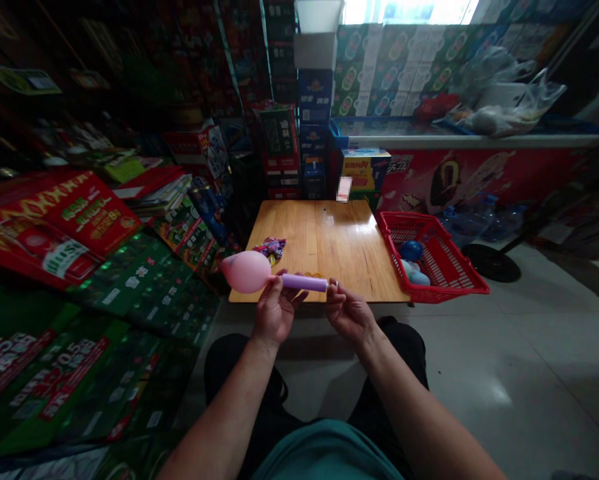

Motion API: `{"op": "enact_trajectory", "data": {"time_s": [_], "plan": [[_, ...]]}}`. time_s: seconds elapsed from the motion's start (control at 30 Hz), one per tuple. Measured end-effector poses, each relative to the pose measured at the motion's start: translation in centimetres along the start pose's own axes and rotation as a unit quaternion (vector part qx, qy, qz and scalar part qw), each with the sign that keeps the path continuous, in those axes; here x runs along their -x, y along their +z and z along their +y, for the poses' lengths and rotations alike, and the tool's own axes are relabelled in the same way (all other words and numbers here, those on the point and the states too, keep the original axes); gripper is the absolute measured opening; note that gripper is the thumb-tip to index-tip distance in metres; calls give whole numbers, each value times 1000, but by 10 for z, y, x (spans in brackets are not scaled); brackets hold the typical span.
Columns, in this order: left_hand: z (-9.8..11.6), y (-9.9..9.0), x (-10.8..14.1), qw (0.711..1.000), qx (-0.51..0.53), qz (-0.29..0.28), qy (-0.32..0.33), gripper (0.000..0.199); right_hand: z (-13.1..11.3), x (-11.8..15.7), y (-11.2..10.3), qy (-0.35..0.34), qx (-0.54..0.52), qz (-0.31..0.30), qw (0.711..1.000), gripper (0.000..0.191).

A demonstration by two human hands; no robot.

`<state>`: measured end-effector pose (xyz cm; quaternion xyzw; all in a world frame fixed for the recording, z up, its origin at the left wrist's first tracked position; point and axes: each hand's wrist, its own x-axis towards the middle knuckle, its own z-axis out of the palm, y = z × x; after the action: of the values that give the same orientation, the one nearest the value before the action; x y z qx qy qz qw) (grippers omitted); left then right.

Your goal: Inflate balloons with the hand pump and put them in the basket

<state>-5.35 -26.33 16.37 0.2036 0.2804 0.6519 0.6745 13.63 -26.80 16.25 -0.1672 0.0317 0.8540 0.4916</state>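
Left hand (275, 315) pinches pink balloon (246, 272) onto purple hand pump (304, 283) | right hand (350, 313) clamps plunger end | above table (349, 250)'s near edge | best stroke straight (neck snug)

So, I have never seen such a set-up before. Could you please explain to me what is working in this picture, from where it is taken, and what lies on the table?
There is no machine here: the grip is a person's own two bare hands. One camera, worn on the head, looks forward and down, so the forearms come in from the bottom.

The left hand holds a pink balloon by its neck, where it meets a purple tube that looks like a hand pump. The right hand grips the tube's other end.

On the wooden table lies a crumpled, colourful bundle; something yellow shows behind the tube, too hidden to name. To the right is a red basket with blue and pale round things inside.
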Motion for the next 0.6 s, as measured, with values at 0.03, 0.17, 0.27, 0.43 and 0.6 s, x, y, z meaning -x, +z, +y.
{"op": "enact_trajectory", "data": {"time_s": [0.03, 0.17, 0.27, 0.43, 0.6], "plan": [[-3, 0, 1, 1000, 1, 3, -3, 33, 2, -1, 0, 6, -1, 4, 1000, 9], [7, -5, -3, 1000, 3, 14, 4, 28, -6, 5, 3, 19, 11, -18, 1000, 9], [25, -10, -7, 999, 13, 13, 36, 27, -21, 13, 4, -4, 9, -53, 999, 12], [20, -3, -3, 998, 16, 15, 52, 27, -14, 8, 0, -5, 2, -34, 999, 13], [-6, 1, 1, 1000, 12, 6, 15, 28, 4, -5, -5, 24, -34, 7, 999, 15]]}}
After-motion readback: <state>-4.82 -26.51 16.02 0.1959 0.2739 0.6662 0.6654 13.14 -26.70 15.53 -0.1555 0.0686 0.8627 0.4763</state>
